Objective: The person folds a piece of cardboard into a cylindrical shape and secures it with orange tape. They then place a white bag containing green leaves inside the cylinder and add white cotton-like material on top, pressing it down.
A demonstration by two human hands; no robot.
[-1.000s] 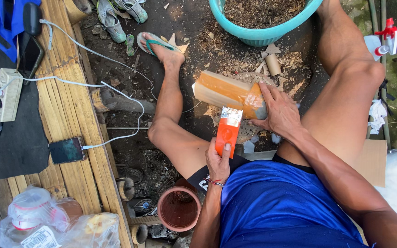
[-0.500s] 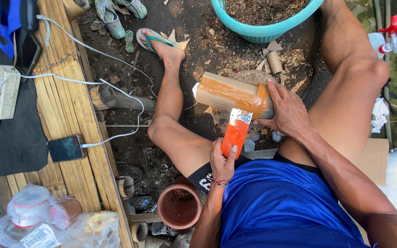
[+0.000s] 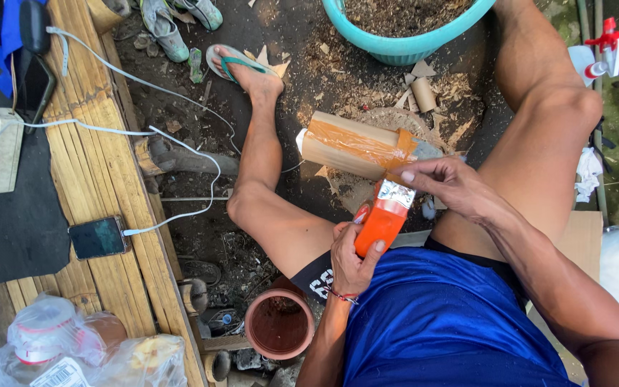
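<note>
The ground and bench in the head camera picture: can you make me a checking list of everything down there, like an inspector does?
Surface: dirt ground littered with wood chips; a bamboo bench on the left.
Job's things: a cut bamboo tube wrapped in brown tape; an orange cutter with a foil-covered top.
Clutter: teal tub of shavings, clay pot, sandals, plastic bags, spray bottle.
Grippers: left hand holds the orange cutter; right hand pinches its foil top, beside the tube's taped end.
Cables: a white cable runs from a power strip to a phone.
Surroundings: cardboard on the right; no other people seen.
</note>
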